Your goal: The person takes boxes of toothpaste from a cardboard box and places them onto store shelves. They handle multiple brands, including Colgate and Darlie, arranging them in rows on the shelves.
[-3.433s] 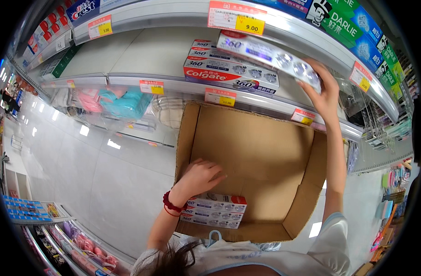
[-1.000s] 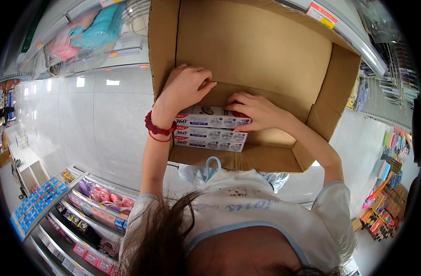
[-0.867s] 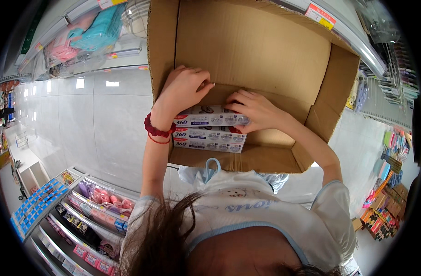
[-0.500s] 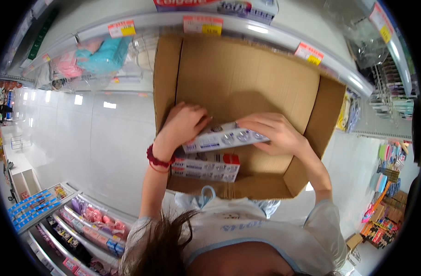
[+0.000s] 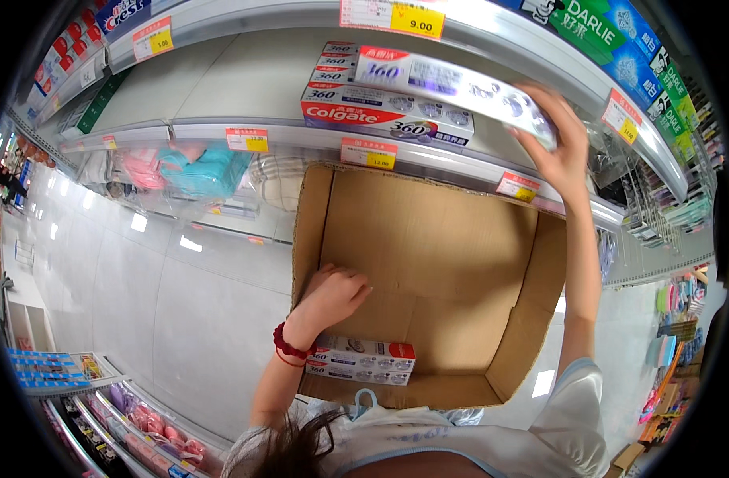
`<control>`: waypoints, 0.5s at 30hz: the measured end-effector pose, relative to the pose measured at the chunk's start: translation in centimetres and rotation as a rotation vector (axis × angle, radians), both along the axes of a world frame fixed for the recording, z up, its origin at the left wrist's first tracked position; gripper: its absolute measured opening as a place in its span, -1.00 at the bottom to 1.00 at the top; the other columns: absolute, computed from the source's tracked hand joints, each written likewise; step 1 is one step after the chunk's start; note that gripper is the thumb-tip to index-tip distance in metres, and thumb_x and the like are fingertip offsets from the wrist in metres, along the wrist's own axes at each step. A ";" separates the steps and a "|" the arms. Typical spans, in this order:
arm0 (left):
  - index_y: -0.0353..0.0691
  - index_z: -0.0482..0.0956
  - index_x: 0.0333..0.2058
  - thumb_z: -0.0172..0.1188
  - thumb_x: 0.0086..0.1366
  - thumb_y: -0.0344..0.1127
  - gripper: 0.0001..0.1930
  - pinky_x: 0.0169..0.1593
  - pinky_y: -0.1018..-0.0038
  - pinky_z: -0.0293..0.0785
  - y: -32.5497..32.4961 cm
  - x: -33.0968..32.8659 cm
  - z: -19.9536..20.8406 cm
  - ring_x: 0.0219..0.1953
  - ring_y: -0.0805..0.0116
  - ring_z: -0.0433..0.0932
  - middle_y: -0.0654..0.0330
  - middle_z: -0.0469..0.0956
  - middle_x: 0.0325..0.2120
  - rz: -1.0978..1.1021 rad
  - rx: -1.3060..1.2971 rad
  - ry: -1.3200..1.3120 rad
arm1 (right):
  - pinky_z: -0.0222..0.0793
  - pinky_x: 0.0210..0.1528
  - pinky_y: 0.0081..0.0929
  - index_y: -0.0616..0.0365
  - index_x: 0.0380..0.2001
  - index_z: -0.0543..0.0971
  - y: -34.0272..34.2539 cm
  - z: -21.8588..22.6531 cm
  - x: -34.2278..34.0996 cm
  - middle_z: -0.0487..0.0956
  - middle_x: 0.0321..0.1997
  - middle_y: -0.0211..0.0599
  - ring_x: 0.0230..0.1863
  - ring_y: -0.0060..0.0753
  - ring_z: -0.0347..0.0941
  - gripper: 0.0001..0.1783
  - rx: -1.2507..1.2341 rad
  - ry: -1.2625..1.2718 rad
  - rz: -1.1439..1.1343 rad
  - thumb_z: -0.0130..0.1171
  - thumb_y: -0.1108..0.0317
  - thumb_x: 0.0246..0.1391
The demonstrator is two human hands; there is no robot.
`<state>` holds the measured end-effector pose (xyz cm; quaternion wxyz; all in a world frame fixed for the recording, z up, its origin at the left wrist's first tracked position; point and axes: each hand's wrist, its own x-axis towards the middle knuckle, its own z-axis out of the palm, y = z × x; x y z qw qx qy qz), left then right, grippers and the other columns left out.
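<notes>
Right hand (image 5: 562, 147): thumb under and fingers over the right end of a toothpaste box (image 5: 452, 86), pinching it there; an end grip likely leaves the rest of the box clear of the hand above the stack.
Toothpaste box: over the shelf (image 5: 209, 84), in front of part of the shelf stack (image 5: 388, 111) as seen from above, its right end nearer the person; whether it touches the stack I cannot tell.
Its look: long and narrow, white, with a red patch at the left end, purple print and round silvery discs, slightly blurred.
Shelf stack: similar boxes lying flat, long sides along the shelf edge, probably so the red and purple front faces outward.
Left hand (image 5: 332, 299): over the carton's left part, fingers curled in; I cannot tell whether they hold anything.
Carton (image 5: 432, 231): brown cardboard, open upward, between the shelf edge and the person's shirt (image 5: 428, 434), perhaps to keep its boxes within easy reach.
Carton boxes (image 5: 363, 362): two visible, white with red, in the near left corner.
</notes>
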<state>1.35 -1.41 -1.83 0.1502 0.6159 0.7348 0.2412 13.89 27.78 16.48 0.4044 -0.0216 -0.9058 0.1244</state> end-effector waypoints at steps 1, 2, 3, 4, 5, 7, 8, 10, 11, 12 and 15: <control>-0.23 0.50 -0.51 0.10 0.13 -0.28 -0.85 -0.28 0.29 0.36 0.1 0.0 -0.1 -0.45 0.11 0.47 0.12 0.49 -0.59 -0.007 -0.008 -0.007 | 0.34 -0.14 -0.48 0.27 -0.18 0.52 1.5 -0.6 -1.1 0.54 -0.16 -0.04 -0.13 -0.31 0.47 -0.56 0.095 0.041 -0.034 0.31 0.36 -0.21; -0.23 0.50 -0.51 0.10 0.13 -0.28 -0.85 -0.28 0.29 0.36 0.3 0.0 -0.3 -0.44 0.11 0.47 0.12 0.49 -0.59 -0.022 -0.011 -0.014 | 0.33 -0.11 -0.47 0.26 -0.20 0.53 3.9 -1.8 -1.9 0.54 -0.16 -0.06 -0.13 -0.31 0.47 -0.58 -0.009 0.013 -0.076 0.31 0.29 -0.17; -0.23 0.50 -0.51 0.10 0.13 -0.28 -0.85 -0.28 0.29 0.36 0.3 0.1 -0.3 -0.44 0.11 0.48 0.13 0.50 -0.58 -0.026 -0.019 -0.018 | 0.32 -0.09 -0.46 0.26 -0.23 0.54 6.0 -2.6 -2.9 0.55 -0.16 -0.07 -0.13 -0.31 0.47 -0.58 -0.119 -0.012 -0.106 0.31 0.22 -0.14; -0.23 0.50 -0.51 0.09 0.14 -0.28 -0.85 -0.28 0.29 0.36 0.1 0.0 -0.4 -0.44 0.12 0.48 0.13 0.50 -0.58 -0.015 -0.025 -0.020 | 0.28 -0.02 -0.44 0.24 -0.15 0.50 6.5 -2.7 -4.7 0.52 -0.11 -0.11 -0.07 -0.27 0.42 -0.56 -0.154 -0.079 -0.172 0.28 0.24 -0.10; -0.22 0.51 -0.50 0.09 0.14 -0.28 -0.85 -0.28 0.29 0.36 -0.1 -0.1 -0.6 -0.43 0.12 0.48 0.13 0.50 -0.57 -0.006 -0.031 -0.021 | 0.24 0.04 -0.41 0.22 -0.08 0.46 6.9 -2.8 -6.6 0.48 -0.05 -0.14 0.00 -0.23 0.37 -0.54 -0.191 -0.144 -0.239 0.25 0.26 -0.06; -0.22 0.51 -0.50 0.09 0.14 -0.28 -0.85 -0.28 0.29 0.36 0.3 0.1 -0.5 -0.43 0.12 0.48 0.13 0.51 -0.57 -0.028 -0.012 -0.027 | 0.15 0.15 -0.39 0.16 0.03 0.38 12.8 -4.9 -8.7 0.41 0.05 -0.17 0.11 -0.20 0.28 -0.48 -0.166 -0.153 -0.291 0.20 0.23 -0.01; -0.22 0.51 -0.50 0.08 0.15 -0.28 -0.85 -0.27 0.29 0.36 0.5 0.2 -0.3 -0.43 0.13 0.48 0.13 0.51 -0.56 -0.042 0.009 -0.028 | 0.10 0.19 -0.40 0.14 0.07 0.34 17.9 -7.0 -9.4 0.36 0.10 -0.17 0.15 -0.21 0.23 -0.44 -0.108 -0.094 -0.261 0.18 0.19 0.01; -0.22 0.51 -0.49 0.08 0.15 -0.29 -0.85 -0.23 0.31 0.35 0.3 0.0 -0.8 -0.41 0.15 0.49 0.15 0.52 -0.54 -0.038 0.009 -0.034 | 0.07 0.21 -0.41 0.12 0.10 0.30 22.4 -9.9 -11.7 0.32 0.14 -0.17 0.17 -0.25 0.19 -0.42 -0.231 -0.047 -0.147 0.15 0.16 0.03; -0.22 0.51 -0.48 0.08 0.15 -0.28 -0.85 -0.22 0.31 0.35 0.1 -0.1 -0.9 -0.41 0.16 0.49 0.15 0.52 -0.53 -0.030 -0.005 -0.033 | 0.09 0.20 -0.42 0.13 0.10 0.30 21.9 -10.2 -12.5 0.33 0.13 -0.17 0.15 -0.28 0.21 -0.43 -0.408 -0.042 -0.082 0.15 0.19 0.04; -0.22 0.50 -0.48 0.08 0.15 -0.28 -0.85 -0.21 0.31 0.34 0.0 -0.1 -0.7 -0.40 0.16 0.49 0.15 0.52 -0.53 -0.021 -0.021 -0.031 | 0.12 0.19 -0.43 0.14 0.10 0.31 20.8 -10.4 -13.5 0.33 0.12 -0.18 0.13 -0.30 0.22 -0.44 -0.584 -0.042 -0.006 0.15 0.21 0.04; -0.22 0.50 -0.47 0.08 0.16 -0.28 -0.85 -0.20 0.32 0.34 0.0 0.0 -0.6 -0.38 0.17 0.49 0.16 0.52 -0.51 -0.022 -0.027 -0.050 | 0.18 0.15 -0.45 0.17 0.08 0.31 17.9 -10.6 -14.8 0.35 0.10 -0.20 0.08 -0.38 0.27 -0.48 -1.102 -0.055 0.210 0.14 0.28 0.05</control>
